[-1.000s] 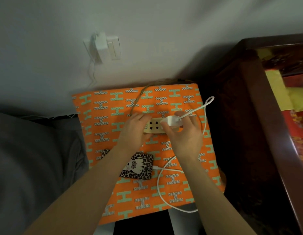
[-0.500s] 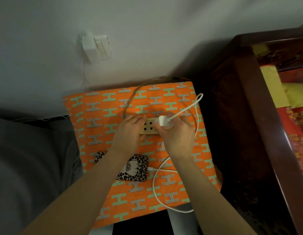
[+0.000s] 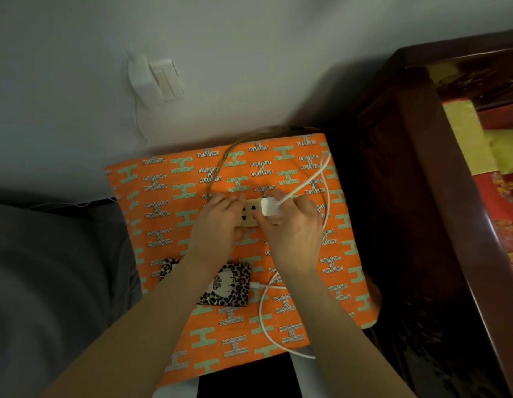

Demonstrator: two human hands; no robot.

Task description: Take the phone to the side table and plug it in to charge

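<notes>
My right hand (image 3: 292,234) pinches the white charger plug (image 3: 271,206) between thumb and fingers, against the power strip's (image 3: 251,218) right end. My left hand (image 3: 218,222) grips the strip's left end, fingers together. The phone (image 3: 225,287) lies nearer me than the strip, below my left wrist, cable (image 3: 324,179) attached.

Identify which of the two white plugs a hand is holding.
The plug on the power strip, pinched by the right hand; the wall plug sits untouched.
</notes>
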